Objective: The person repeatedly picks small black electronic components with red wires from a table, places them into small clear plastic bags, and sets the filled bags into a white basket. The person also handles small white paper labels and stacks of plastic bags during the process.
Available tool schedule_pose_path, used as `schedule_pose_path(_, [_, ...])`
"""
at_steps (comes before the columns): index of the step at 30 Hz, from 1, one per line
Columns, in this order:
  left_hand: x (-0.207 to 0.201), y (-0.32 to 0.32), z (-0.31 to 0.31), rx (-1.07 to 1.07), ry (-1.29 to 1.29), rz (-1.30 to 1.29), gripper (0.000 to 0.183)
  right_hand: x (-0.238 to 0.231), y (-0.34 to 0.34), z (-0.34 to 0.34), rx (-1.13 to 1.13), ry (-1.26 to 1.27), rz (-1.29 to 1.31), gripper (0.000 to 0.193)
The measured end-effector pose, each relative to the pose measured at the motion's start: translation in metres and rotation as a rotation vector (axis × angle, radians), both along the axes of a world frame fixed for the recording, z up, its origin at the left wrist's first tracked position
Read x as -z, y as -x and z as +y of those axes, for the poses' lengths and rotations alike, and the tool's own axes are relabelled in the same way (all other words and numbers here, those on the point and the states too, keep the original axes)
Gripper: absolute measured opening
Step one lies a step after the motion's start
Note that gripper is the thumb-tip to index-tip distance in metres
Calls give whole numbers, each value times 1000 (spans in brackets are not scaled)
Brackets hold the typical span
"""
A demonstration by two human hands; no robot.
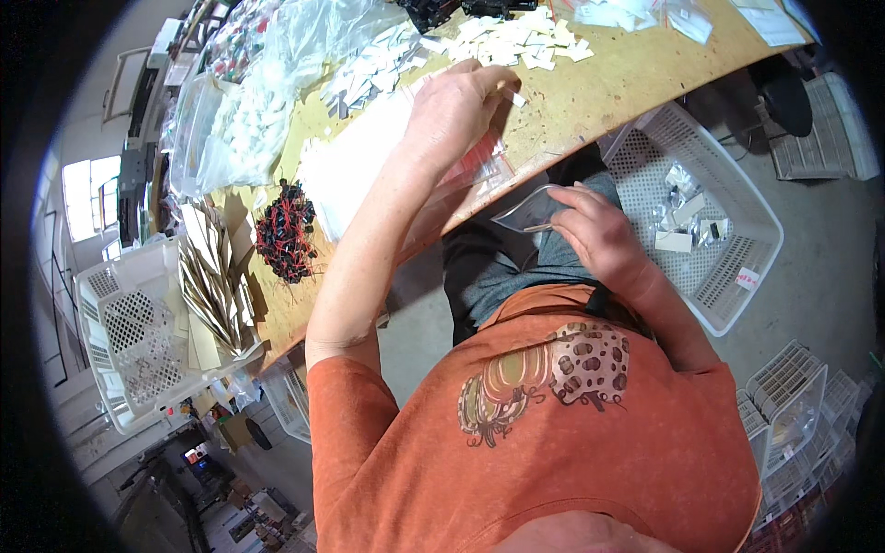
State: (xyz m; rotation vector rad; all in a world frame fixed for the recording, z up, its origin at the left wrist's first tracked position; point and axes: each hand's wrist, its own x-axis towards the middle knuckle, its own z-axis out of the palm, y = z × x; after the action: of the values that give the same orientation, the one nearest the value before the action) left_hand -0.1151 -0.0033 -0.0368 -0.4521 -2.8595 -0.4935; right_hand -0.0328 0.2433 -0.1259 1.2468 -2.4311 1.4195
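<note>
Over the wooden table, my left hand (pixel 456 111) is closed in a pinch on a small white card (pixel 518 99), just in front of a pile of cream cards (pixel 521 41). Below that hand lie flat clear plastic bags (pixel 489 166) with red lines, beside a white sheet (pixel 350 170). My right hand (pixel 599 230) is at the table's front edge above my lap. Its fingers are closed on a small clear plastic bag (pixel 530 212), held tilted. What the bag contains, if anything, I cannot make out.
Left on the table sit a heap of black parts with red wires (pixel 286 230), folded cardboard pieces (pixel 217 276) and a large plastic bag of white pieces (pixel 244 129). A white crate (pixel 751 276) with several filled bags stands at right. Another perforated crate (pixel 138 396) is at left.
</note>
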Motion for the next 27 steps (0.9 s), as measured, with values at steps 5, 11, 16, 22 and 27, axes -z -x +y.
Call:
schedule_pose_path(5, [7, -8, -1, 22, 8, 61, 15, 4, -1, 1, 23, -17, -3, 14])
schedule_pose_path(11, [10, -7, 0, 36, -44, 66, 12, 7, -4, 0, 23, -2, -16, 13])
schedule_pose_path(16, [14, -3, -1, 35, -36, 35, 13, 8, -2, -1, 28, 0, -24, 12])
schedule_pose_path(22, [18, 1, -10, 45, -123, -22, 30, 6, 0, 0, 24, -26, -26, 10])
schedule_pose_path(27, [23, 13, -16, -39, -481, -83, 36, 5, -2, 0, 29, -23, -19, 10])
